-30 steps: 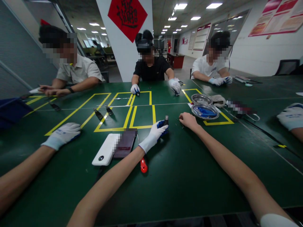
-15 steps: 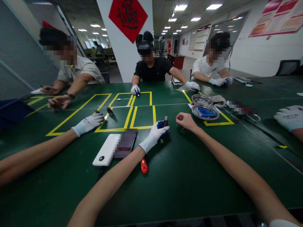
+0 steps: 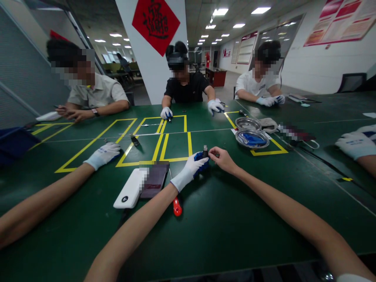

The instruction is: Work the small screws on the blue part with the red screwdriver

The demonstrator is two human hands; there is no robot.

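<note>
My left hand point(image 3: 190, 169), in a white and blue glove, is closed around a small dark upright part point(image 3: 205, 150) and holds it on the green table point(image 3: 223, 219). My bare right hand point(image 3: 223, 158) has its fingers pinched together and touches the top of that part. What the pinch holds is too small to see. A red-handled screwdriver point(image 3: 177, 206) lies under my left forearm.
A white power bank point(image 3: 129, 192) and a dark phone point(image 3: 154, 179) lie left of my hand. Two metal dishes point(image 3: 251, 138) stand at the right. A co-worker's gloved hand point(image 3: 103, 154) rests by the yellow tape boxes point(image 3: 175, 145); another gloved hand point(image 3: 356, 144) lies far right. Three people sit opposite.
My right hand has closed into a pinch and moved left onto the part in my left hand. The co-worker's gloved hand at the left has slid forward to the yellow tape.
</note>
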